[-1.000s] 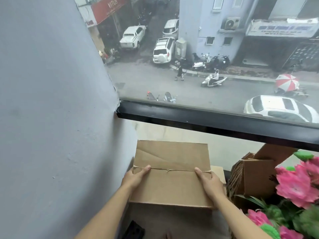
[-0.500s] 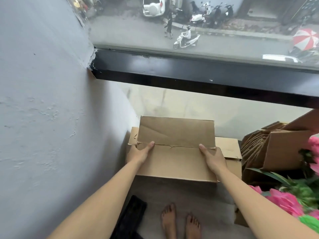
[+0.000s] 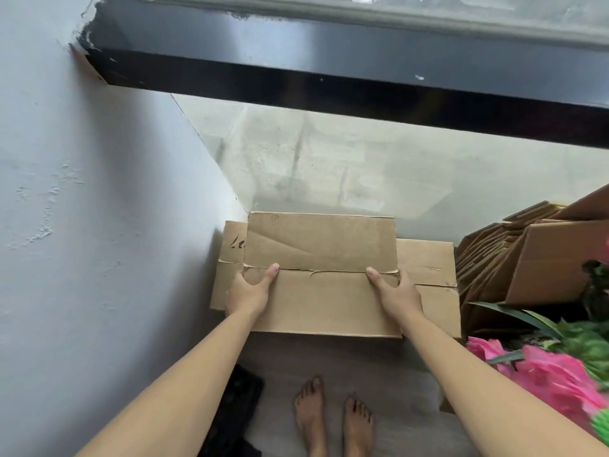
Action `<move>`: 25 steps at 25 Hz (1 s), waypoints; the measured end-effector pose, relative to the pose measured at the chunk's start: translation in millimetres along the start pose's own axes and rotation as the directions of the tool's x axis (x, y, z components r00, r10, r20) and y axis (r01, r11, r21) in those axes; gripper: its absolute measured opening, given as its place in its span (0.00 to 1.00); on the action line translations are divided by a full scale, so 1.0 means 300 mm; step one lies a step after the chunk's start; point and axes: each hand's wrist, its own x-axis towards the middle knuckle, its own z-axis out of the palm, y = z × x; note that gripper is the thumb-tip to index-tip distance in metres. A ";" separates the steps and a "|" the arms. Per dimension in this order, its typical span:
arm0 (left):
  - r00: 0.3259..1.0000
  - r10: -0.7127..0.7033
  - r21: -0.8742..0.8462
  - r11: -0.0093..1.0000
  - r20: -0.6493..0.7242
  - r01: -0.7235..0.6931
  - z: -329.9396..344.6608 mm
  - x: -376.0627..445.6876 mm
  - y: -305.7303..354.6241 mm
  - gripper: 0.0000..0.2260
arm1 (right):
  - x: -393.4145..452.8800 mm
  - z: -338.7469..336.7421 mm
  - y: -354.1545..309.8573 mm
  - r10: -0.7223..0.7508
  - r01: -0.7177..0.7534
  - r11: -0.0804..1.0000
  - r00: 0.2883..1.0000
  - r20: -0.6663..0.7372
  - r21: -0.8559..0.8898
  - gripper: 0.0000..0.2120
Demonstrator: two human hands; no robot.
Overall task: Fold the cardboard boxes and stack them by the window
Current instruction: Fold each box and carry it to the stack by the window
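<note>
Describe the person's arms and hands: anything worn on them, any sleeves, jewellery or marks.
Both forearms are bare right up to the frame's edge; no sleeve shows. The left hand and right hand wear no gloves, and no rings, watch or bracelet are visible. The thumbnails that show look short and unpainted.

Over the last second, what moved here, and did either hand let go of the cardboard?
The flattened box came down, with the head tilting after it, from in front of the window to just above the folded boxes on the floor. Neither hand let go: the left hand and right hand grip its side edges as before. The loose cardboard heap at right stayed put.
</note>
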 end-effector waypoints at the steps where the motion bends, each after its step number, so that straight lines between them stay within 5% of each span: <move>1: 1.000 0.003 -0.007 1.000 -0.023 -0.003 0.006 -0.004 -0.001 0.44 | 0.004 0.000 0.001 -0.001 0.001 1.000 1.000 0.004 -0.008 0.32; 3: 0.986 0.084 0.079 0.994 -0.145 -0.073 0.015 -0.036 -0.002 0.46 | 0.007 -0.007 0.011 -0.002 0.002 1.000 1.000 0.027 -0.011 0.31; 5: 0.868 0.422 0.402 0.865 -0.260 -0.300 0.026 -0.068 -0.008 0.43 | 0.002 -0.013 0.022 -0.012 0.012 1.000 0.999 0.032 -0.003 0.30; 7: 0.686 0.727 0.681 0.524 -0.045 -0.511 0.048 -0.105 -0.008 0.39 | -0.010 -0.015 0.032 -0.013 0.013 1.000 1.000 0.010 -0.004 0.32; 8: 0.641 0.757 0.725 0.371 0.126 -0.580 0.070 -0.122 -0.011 0.39 | -0.018 -0.015 0.037 -0.013 0.013 1.000 1.000 -0.008 -0.014 0.32; 10: 0.659 0.666 0.746 0.228 0.349 -0.626 0.115 -0.147 -0.016 0.42 | -0.031 -0.013 0.052 -0.031 0.030 0.999 0.999 -0.027 -0.043 0.30; 25: 0.757 0.554 0.822 0.211 0.346 -0.529 -0.119 0.018 -0.068 0.45 | -0.082 0.169 -0.087 -0.121 0.153 0.980 0.967 0.225 -0.127 0.25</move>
